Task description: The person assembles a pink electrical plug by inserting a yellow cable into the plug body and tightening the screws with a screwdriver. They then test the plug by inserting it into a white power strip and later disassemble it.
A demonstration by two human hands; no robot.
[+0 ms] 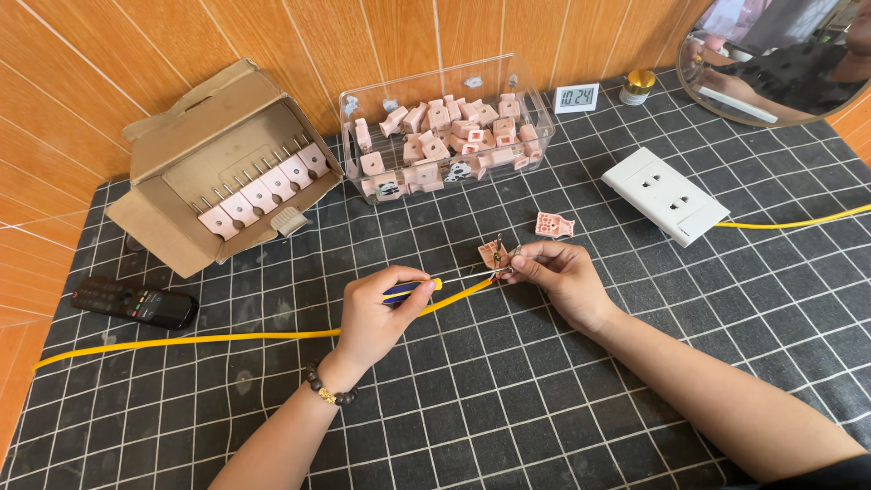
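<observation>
My left hand grips a screwdriver with a blue and yellow handle, its tip pointing right toward a small pink plug half. My right hand pinches that plug half together with the end of a yellow cable, which runs left across the mat. The matching pink plug cover lies on the mat just beyond my right hand.
A clear plastic box holds several pink plugs. An open cardboard box at back left has a row of pink plugs. A white socket strip with yellow lead, a black remote, a small digital clock and a round mirror surround the black gridded mat.
</observation>
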